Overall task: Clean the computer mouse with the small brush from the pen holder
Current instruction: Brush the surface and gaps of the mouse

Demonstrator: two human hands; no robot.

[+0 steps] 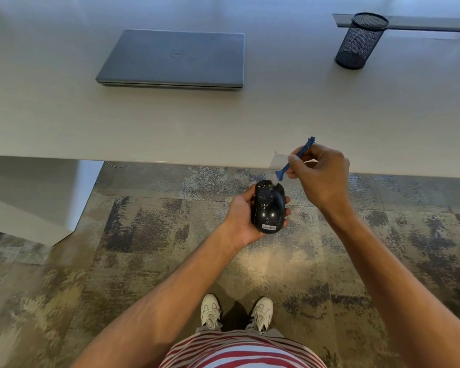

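A black computer mouse (269,207) with pale specks on its top rests in my left hand (241,216), held above the carpet just in front of the table edge. My right hand (320,176) pinches a small blue brush (298,158) by its thin handle. The brush's white bristles touch the mouse's front end near the scroll wheel. A black mesh pen holder (359,41) stands on the table at the far right, and nothing shows inside it.
A closed grey laptop (175,59) lies on the white table (276,115) at the back centre. A dark strip (422,22) runs along the table behind the pen holder. A white table leg (83,195) stands at left. Patterned carpet (91,261) and my white shoes are below.
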